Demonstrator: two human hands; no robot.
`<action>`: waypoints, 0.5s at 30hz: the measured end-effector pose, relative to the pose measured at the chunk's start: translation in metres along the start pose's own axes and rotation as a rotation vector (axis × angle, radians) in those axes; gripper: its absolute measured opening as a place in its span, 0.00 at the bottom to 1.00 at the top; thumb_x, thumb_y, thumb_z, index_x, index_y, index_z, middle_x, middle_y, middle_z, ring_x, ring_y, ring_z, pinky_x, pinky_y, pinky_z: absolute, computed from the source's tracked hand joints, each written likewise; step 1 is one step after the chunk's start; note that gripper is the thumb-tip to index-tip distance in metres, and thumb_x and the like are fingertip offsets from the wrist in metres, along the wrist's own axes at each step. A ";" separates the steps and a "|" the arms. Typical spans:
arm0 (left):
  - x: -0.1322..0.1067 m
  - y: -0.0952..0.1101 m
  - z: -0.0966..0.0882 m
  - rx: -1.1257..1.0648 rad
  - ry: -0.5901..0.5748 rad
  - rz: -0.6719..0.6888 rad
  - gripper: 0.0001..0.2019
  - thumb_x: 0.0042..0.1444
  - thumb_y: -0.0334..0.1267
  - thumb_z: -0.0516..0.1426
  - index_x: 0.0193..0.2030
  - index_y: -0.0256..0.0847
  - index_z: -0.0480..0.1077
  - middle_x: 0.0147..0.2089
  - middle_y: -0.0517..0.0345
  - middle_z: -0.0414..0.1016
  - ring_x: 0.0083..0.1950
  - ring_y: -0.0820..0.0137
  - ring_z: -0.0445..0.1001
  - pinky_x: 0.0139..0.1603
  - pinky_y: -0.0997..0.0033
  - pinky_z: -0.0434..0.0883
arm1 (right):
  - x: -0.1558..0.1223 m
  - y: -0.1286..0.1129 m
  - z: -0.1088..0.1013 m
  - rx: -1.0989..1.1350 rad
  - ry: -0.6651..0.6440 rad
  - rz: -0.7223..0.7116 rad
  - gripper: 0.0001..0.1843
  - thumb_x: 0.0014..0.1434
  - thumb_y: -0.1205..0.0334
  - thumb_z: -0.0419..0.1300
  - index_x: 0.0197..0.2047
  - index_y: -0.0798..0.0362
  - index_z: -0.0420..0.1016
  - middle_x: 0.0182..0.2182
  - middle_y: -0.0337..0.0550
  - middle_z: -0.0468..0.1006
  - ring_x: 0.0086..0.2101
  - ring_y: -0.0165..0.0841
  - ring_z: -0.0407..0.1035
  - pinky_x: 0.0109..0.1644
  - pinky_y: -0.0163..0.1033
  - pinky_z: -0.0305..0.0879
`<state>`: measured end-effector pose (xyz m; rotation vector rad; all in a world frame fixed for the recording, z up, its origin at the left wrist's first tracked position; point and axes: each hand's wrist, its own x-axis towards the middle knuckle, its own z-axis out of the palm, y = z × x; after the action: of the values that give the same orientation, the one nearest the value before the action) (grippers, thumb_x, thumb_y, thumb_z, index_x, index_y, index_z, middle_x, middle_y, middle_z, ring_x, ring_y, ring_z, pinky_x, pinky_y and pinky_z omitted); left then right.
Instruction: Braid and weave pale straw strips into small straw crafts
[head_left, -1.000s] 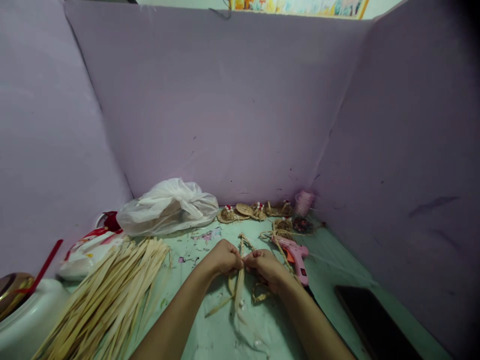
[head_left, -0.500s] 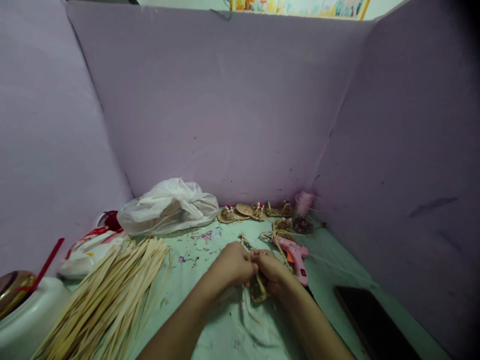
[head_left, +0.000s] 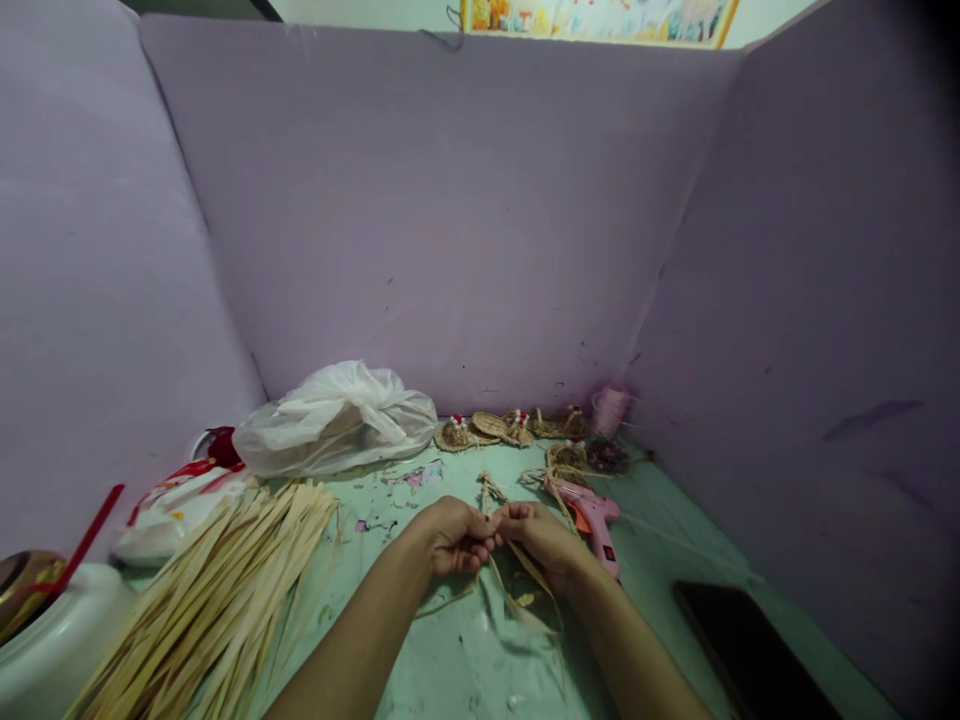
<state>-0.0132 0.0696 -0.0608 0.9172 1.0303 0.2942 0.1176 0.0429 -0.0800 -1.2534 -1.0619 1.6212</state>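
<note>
Both my hands meet in the middle of the green tabletop over a thin straw braid [head_left: 486,488]. My left hand [head_left: 457,535] pinches it with thumb and forefinger, the other fingers curled. Close against it, my right hand [head_left: 538,538] is closed on the same braid, fingertips nearly touching those of the left. The braid's looped far end points away from me, and loose straw strands [head_left: 538,578] trail below my hands. Exactly which strands each hand pinches is hidden by the fingers. Beside my right hand lies a pink glue gun [head_left: 596,515].
A bundle of flat straw strips [head_left: 217,590] lies left, near a white pot [head_left: 71,620]. Behind are a white plastic bag [head_left: 337,420] and small woven straw pieces with beads [head_left: 456,434]. A phone [head_left: 750,650] lies right. Lilac panels [head_left: 450,220] enclose three sides.
My left hand has turned, so its curled fingers now show, and the hands have drawn slightly apart. The loose strands below have spread out toward me.
</note>
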 end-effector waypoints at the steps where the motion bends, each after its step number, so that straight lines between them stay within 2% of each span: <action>1: -0.001 0.000 0.001 0.032 0.051 -0.001 0.07 0.46 0.24 0.49 0.21 0.30 0.65 0.15 0.61 0.62 0.13 0.81 0.59 0.13 0.84 0.57 | 0.000 -0.001 0.000 -0.029 0.001 -0.016 0.02 0.35 0.71 0.54 0.15 0.57 0.64 0.11 0.35 0.66 0.16 0.22 0.58 0.21 0.29 0.52; 4: -0.004 -0.001 0.008 0.138 0.216 0.038 0.07 0.42 0.23 0.48 0.18 0.31 0.64 0.12 0.62 0.60 0.12 0.80 0.58 0.11 0.82 0.54 | 0.001 0.000 -0.002 -0.141 0.021 -0.089 0.03 0.36 0.71 0.54 0.15 0.57 0.64 0.12 0.34 0.66 0.16 0.22 0.57 0.21 0.28 0.50; 7: -0.005 -0.002 0.014 0.268 0.303 0.141 0.07 0.39 0.25 0.49 0.15 0.33 0.62 0.10 0.63 0.58 0.10 0.79 0.55 0.10 0.80 0.52 | 0.006 0.004 -0.006 -0.278 0.040 -0.171 0.03 0.38 0.71 0.54 0.17 0.57 0.64 0.13 0.34 0.67 0.17 0.22 0.57 0.22 0.28 0.50; 11: -0.004 -0.005 0.014 0.344 0.291 0.195 0.05 0.36 0.27 0.49 0.14 0.35 0.61 0.09 0.63 0.56 0.10 0.79 0.53 0.11 0.79 0.49 | 0.006 0.004 -0.012 -0.506 0.029 -0.203 0.03 0.42 0.69 0.53 0.22 0.58 0.68 0.18 0.38 0.71 0.20 0.24 0.60 0.23 0.29 0.52; 15: 0.003 -0.008 0.013 0.354 0.350 0.242 0.06 0.35 0.26 0.49 0.12 0.36 0.61 0.07 0.65 0.53 0.09 0.79 0.50 0.12 0.78 0.47 | -0.003 -0.007 -0.008 -0.841 0.158 -0.255 0.06 0.41 0.70 0.54 0.22 0.57 0.72 0.20 0.42 0.74 0.22 0.27 0.62 0.25 0.30 0.51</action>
<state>-0.0024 0.0597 -0.0662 1.3471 1.3198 0.4975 0.1265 0.0430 -0.0733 -1.6396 -1.8033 0.8616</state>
